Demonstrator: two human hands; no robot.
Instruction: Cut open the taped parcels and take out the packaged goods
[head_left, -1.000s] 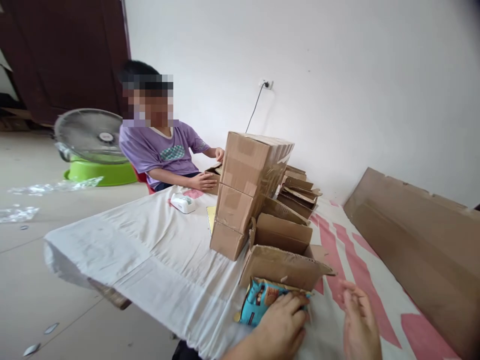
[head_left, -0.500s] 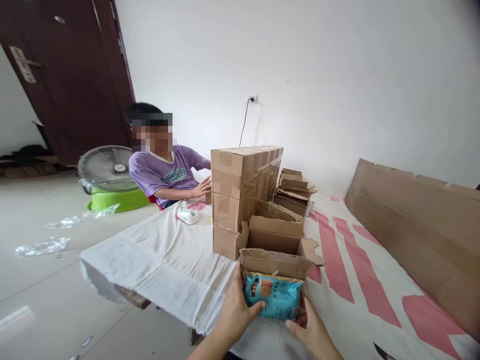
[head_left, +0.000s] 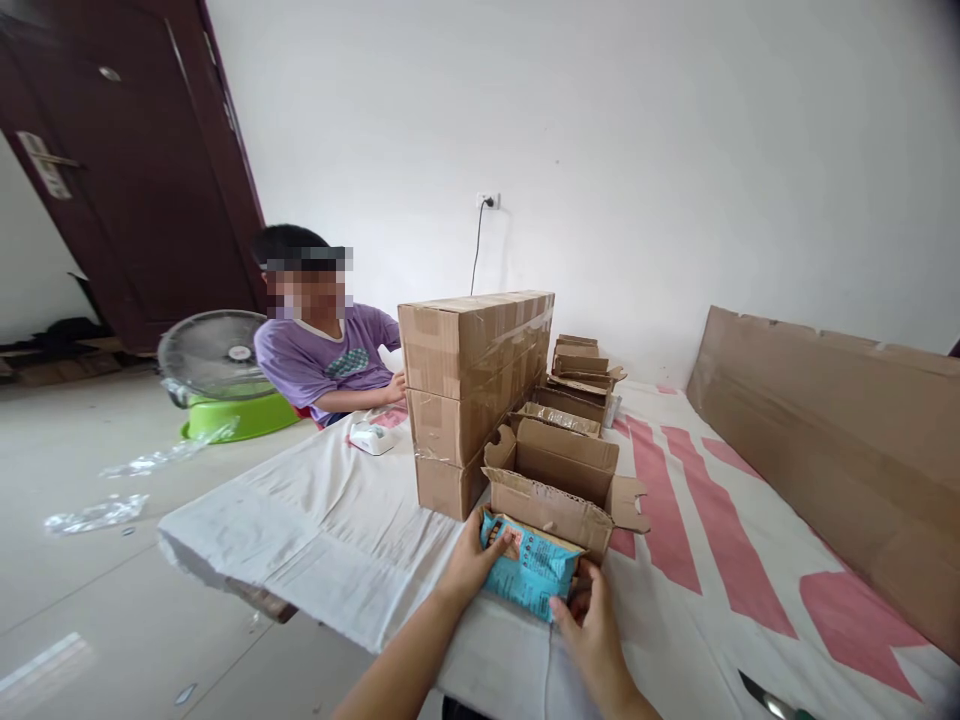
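Observation:
A blue snack packet (head_left: 529, 578) lies tilted in front of the nearest open cardboard box (head_left: 551, 508). My left hand (head_left: 466, 562) grips the packet's left end, thumb across its printed front. At the opposite end, my right hand (head_left: 596, 625) holds the lower right corner between thumb and fingers; part of those fingers is hidden behind the packet. The box's flaps stand folded outward, and its inside shows only in part.
Stacked taped cartons (head_left: 439, 420) stand left of a row of open boxes (head_left: 577, 390). A knife (head_left: 765, 697) lies at the front right. Large cardboard (head_left: 817, 440) lines the right side. A person (head_left: 330, 360) sits beyond the cartons, near a white device (head_left: 372, 438) and a fan (head_left: 217, 352).
The packet has tilted, its right end dropping, and shifted slightly left with both hands. My left thumb has moved up onto its front. The open box now sits at a different angle.

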